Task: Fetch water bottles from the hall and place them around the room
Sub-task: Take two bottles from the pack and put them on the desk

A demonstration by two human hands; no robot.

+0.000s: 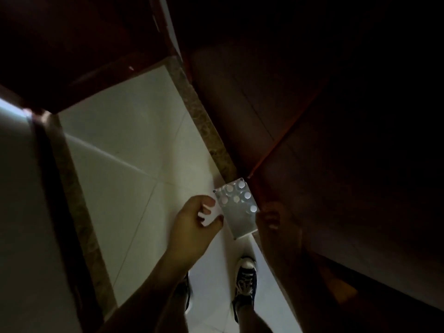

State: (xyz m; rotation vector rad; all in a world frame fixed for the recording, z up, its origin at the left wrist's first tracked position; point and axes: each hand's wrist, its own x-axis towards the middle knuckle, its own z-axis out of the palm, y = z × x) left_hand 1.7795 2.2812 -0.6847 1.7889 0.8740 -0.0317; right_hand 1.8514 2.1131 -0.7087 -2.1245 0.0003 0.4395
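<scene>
Presently, findings as follows.

Task item: no water bottle is in view; where the bottles stand cannot be told from this view.

Object in hand: one silvery rectangular foil blister strip of white round tablets (236, 207), held between both hands above the floor.

Long axis: the strip runs from about 11 o'clock, the tablet end, to 5 o'clock, the bare foil end.

Left hand (192, 219): at 9 o'clock of the strip, fingers curled, thumb and fingertips meeting the strip's left edge; a pinch is probable, though contact is partly hidden.

Right hand (272, 218): at 3 o'clock of the strip, in deep shadow, fingers curled toward the right edge; whether it truly grips cannot be told.

Nearer hand: neither; both sit at the strip's edges.

Bearing on next move: in my judgement both hands are occupied, so the strip must be put down or pocketed before any bottle can be fetched.

Counts: bottles, none; blister strips, one; tablets showing, about seven, blurred; hands, two; dark laced shoes (245, 277), two, the left one mostly hidden behind the left forearm.

Surroundings: pale glossy tiled floor (120, 140); dark reddish-brown wooden panels (264, 104) from 12 to 4 o'clock.
</scene>
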